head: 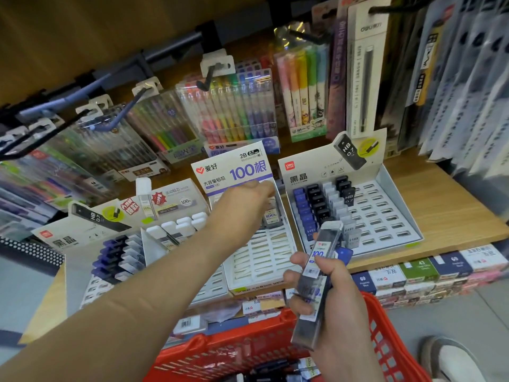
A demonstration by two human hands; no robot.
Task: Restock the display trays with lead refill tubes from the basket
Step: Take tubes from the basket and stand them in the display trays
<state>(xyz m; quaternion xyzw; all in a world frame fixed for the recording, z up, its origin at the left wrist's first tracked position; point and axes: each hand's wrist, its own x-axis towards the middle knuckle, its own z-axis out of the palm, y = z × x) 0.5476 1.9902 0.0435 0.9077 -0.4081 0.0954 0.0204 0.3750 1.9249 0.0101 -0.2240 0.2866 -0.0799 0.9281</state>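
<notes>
The wooden shelf point(446, 199) carries a row of display trays under hanging pen packs. Below it, close to the person, sits the red basket point(385, 323), with more lead refill tubes point(275, 372) lying in its bottom.

The middle tray point(261, 260), white and slotted, has most of its slots bare, and a few tubes point(271, 216) stand at its back under the "100" header card. The right tray point(385, 219) holds blue, black and white cases in its left columns.

The left grip point(242, 201) is stretched out over the back of the middle tray, knuckles up, fingertips just beside those standing tubes. From here I cannot tell whether it has hold of one.

The right grip point(340, 304) hangs over the basket, fingers and thumb wrapped round a bundle of long clear tubes point(316, 274). The bundle is tilted, its upper end toward the right tray and its lower end above the basket.
</notes>
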